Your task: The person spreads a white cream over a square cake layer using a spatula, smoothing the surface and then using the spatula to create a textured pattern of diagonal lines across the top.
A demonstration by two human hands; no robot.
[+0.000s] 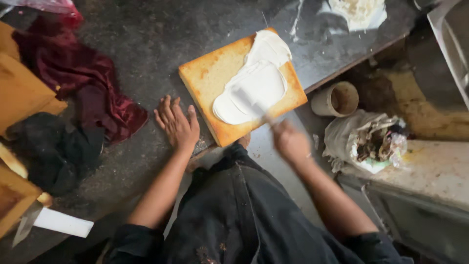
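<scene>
A square golden sponge cake slab (210,80) lies on the dark stone counter (146,34), its corner hanging over the edge. White cream (259,83) covers its right half. My right hand (289,142), blurred by motion, grips a spatula (249,101) whose blade lies in the cream. My left hand (177,126) rests flat on the counter with its fingers spread, just left of the cake's near corner, holding nothing.
A dark red cloth (83,78) and a black cloth (53,151) lie at the left beside stacked cake slabs (22,93). A knife (29,220) sits at bottom left. Cream smears the counter's far end (356,12). Below right are a cup (337,99) and a bag of scraps (371,142).
</scene>
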